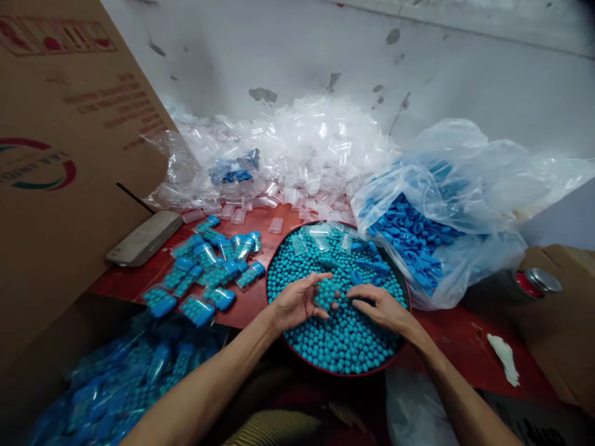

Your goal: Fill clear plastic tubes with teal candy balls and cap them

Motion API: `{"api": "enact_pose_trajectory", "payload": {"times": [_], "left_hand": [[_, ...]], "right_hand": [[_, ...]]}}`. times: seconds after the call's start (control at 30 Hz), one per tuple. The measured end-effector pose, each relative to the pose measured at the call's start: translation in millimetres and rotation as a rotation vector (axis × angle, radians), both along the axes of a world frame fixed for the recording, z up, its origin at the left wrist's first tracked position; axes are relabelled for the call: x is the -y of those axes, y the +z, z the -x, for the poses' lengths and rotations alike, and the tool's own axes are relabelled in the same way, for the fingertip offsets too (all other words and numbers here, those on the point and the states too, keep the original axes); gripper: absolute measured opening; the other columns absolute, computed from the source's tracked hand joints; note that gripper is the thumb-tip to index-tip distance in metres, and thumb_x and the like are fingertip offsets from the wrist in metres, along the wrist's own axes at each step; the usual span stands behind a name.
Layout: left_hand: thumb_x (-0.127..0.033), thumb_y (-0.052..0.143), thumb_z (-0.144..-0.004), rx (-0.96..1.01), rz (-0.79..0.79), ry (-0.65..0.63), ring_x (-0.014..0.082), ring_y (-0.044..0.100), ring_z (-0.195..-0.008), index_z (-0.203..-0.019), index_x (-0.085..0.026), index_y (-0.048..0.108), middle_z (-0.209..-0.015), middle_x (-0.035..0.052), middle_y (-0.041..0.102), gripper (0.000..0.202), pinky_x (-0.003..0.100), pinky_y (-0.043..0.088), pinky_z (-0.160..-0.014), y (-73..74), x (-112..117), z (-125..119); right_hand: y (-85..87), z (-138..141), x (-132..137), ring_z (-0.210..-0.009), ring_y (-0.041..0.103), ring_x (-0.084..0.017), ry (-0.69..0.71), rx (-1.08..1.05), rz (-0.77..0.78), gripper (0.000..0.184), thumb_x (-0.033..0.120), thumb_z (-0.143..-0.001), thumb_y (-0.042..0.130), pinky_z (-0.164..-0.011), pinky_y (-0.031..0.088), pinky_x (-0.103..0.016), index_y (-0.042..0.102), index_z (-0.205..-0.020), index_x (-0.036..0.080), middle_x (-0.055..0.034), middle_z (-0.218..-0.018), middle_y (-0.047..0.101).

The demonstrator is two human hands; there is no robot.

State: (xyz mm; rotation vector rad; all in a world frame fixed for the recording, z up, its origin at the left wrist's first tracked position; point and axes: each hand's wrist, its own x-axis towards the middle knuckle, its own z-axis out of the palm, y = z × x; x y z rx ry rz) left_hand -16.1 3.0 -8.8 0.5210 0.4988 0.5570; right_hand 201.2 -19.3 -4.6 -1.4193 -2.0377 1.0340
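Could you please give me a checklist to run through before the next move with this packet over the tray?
1. The small packet is held by the left hand: ok.
2. It is filled with teal balls: ok.
3. Its end is closed: cannot tell, the right hand covers it.
4. Both hands are over the tray, catching spills: ok.
5. The blue caps are in the bag beside the tray: ok.
6. The finished packets lie clear of the tray: ok.
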Motion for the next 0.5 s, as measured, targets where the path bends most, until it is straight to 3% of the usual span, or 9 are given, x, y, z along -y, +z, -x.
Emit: {"api": "enact_pose_trajectory", "payload": {"times": [0.07,0.2,0.37,0.5], "left_hand": [[-0.038,0.046,-0.08,-0.012,-0.004,0.029,0.0186,0.06,-0.076,-0.114,-0.017,0.041,-0.094,0.0108,0.058,0.04,0.026,0.048,-0.056,-0.1,1,0],[-0.024,0.056,-0.074,-0.129,-0.074,0.082,0.0135,0.06,-0.066,-0.108,-0.017,0.041,-0.09,0.0079,0.058,0.038,0.02,0.045,-0.048,-1.6,2,-3],[-0.024,0.055,-0.073,-0.267,-0.104,0.101,0.0107,0.058,-0.057,-0.098,-0.016,0.043,-0.084,0.0055,0.058,0.029,0.016,0.04,-0.04,-5.1,3,-6],[-0.026,0.055,-0.072,-0.323,-0.131,0.098,0.0103,0.057,-0.055,-0.099,-0.017,0.043,-0.08,0.0039,0.058,0.031,0.016,0.038,-0.04,-8.3,2,-7]], "right_hand": [[3.2,-4,6,-0.094,0.055,-0.017,0.024,0.079,-0.01,0.023,0.024,-0.077,0.047,-0.087,0.04,-0.035,0.064,-0.092,0.021,-0.0038,-0.098,0.063],[6.1,-16,5,-0.101,0.053,-0.017,-0.089,0.146,-0.098,0.028,0.024,-0.079,0.042,-0.091,0.038,-0.034,0.063,-0.096,0.02,-0.005,-0.107,0.06],[5.8,-45,-2,-0.08,0.059,-0.017,-0.398,0.254,-0.078,0.03,0.032,-0.079,0.042,-0.074,0.044,-0.028,0.061,-0.097,0.018,-0.0042,-0.087,0.065],[18.1,-58,-4,-0.063,0.056,-0.016,-0.505,0.447,-0.03,0.034,0.04,-0.08,0.037,-0.058,0.04,-0.024,0.062,-0.077,0.018,-0.0026,-0.066,0.062]]}}
